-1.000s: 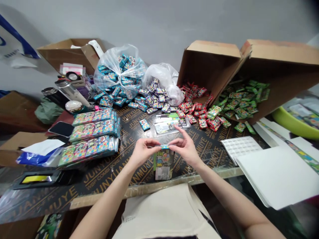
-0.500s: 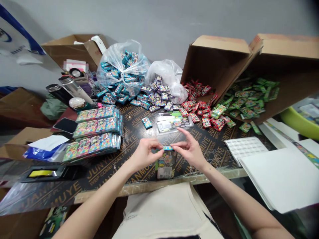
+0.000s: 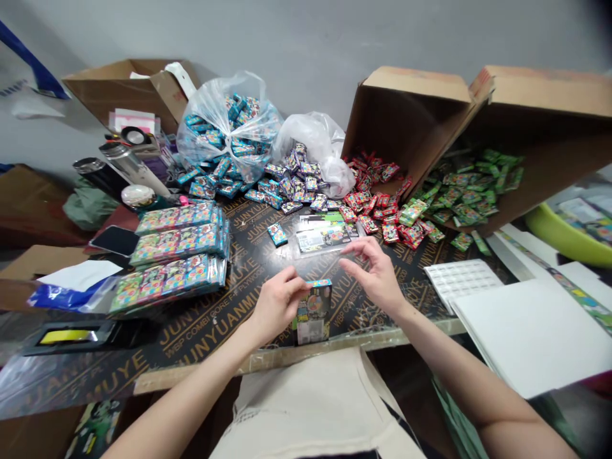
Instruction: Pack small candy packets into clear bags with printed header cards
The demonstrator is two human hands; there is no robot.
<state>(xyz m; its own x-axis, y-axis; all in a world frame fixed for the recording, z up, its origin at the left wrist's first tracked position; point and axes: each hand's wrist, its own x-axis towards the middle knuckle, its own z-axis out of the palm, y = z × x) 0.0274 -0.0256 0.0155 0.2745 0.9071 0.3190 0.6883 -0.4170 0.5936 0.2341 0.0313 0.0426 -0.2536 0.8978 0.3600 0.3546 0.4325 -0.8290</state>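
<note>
My left hand (image 3: 278,302) is closed around a small colourful printed packet (image 3: 313,311) that stands upright near the table's front edge. My right hand (image 3: 377,273) hovers just right of the packet's top, fingers curled and slightly apart, holding nothing that I can see. Beyond the hands lie flat clear-sleeved printed cards (image 3: 321,236) and a single blue packet (image 3: 277,234).
Stacks of filled sleeves (image 3: 174,250) lie at the left. At the back are a clear bag of blue packets (image 3: 228,137), purple packets (image 3: 295,186), red packets (image 3: 377,207) and green packets (image 3: 466,188) spilling from tipped cardboard boxes (image 3: 411,115). White sheets (image 3: 526,331) lie at the right.
My right hand has let go of the packet's top and lifted away to the right. My left hand now grips the packet alone, lower down.
</note>
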